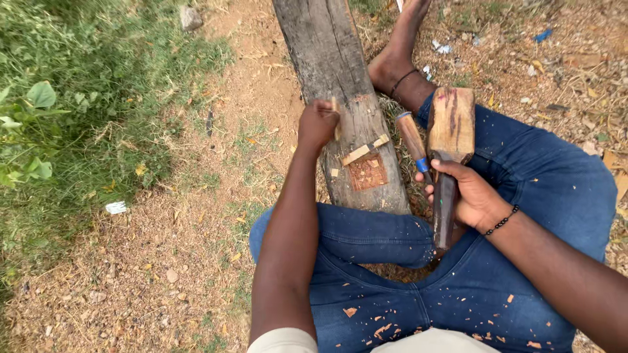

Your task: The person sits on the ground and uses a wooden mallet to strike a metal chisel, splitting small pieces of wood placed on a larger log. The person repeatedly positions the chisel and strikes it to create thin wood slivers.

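Lap: blue jeans [458,294] sprinkled with small orange wood chips [383,329] fill the bottom of the view, below both forearms; a pale shirt hem [418,343] shows at the very edge.
Right hand: the right hand [474,199] is closed around the dark handle of a wooden mallet [450,127], a black bead bracelet [500,221] on its wrist.
Mallet: its blocky reddish-brown head points away from the body, above the right hand and over the right thigh.
Chisel: a chisel with a wooden handle and a blue band [413,138] lies just left of the mallet head, its lower end by the right hand's fingertips; whether those fingers grip it cannot be told.
Left hand: the left hand [317,124] is curled into a fist on the left edge of the log, gripping a small pale wooden piece [335,116] that sticks up from it.
Log: a weathered grey log [340,85] runs from between the knees away from the body, between the two hands.
Carved patch: a freshly cut reddish square recess [367,172] sits in the log, below and right of the left hand, with a pale wood strip [364,151] lying slantwise just above it.
Foot: a bare foot with a dark ankle band [400,62] rests right of the log, beyond the mallet.
Ground: sandy soil with dry litter [196,222] lies left of the left arm, and green grass [78,111] farther left.
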